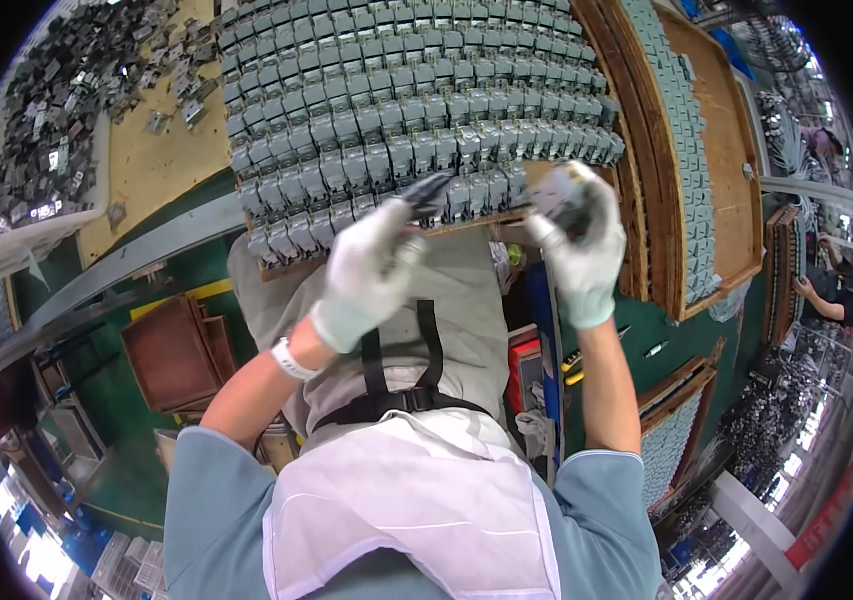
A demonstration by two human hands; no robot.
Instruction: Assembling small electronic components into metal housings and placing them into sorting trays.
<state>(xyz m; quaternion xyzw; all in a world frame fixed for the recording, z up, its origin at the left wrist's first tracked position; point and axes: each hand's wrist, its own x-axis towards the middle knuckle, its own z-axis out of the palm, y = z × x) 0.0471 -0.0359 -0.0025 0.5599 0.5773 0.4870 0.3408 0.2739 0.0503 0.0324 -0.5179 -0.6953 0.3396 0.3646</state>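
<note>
In front of me lies a wooden tray with rows of small grey block-shaped parts (pixel 376 120), packed side by side. My left hand (pixel 366 265), in a white glove, is closed around a dark, elongated object (pixel 428 192) over the near rows; its exact kind is blurred. My right hand (pixel 591 245), gloved too, pinches a small grey part (pixel 558 192) above the tray's near right corner. Motion smears its details. Beside that hand, the near row has a gap where the wooden bottom (pixel 538 172) shows.
To the left, a white plastic bin (pixel 96 195) and a board (pixel 186 150) carry loose metal pieces. Stacked wooden trays (pixel 686 170) with more grey parts stand at the right. Yellow-handled pliers (pixel 573 368) lie below my right forearm. Another person's arm (pixel 824 300) shows far right.
</note>
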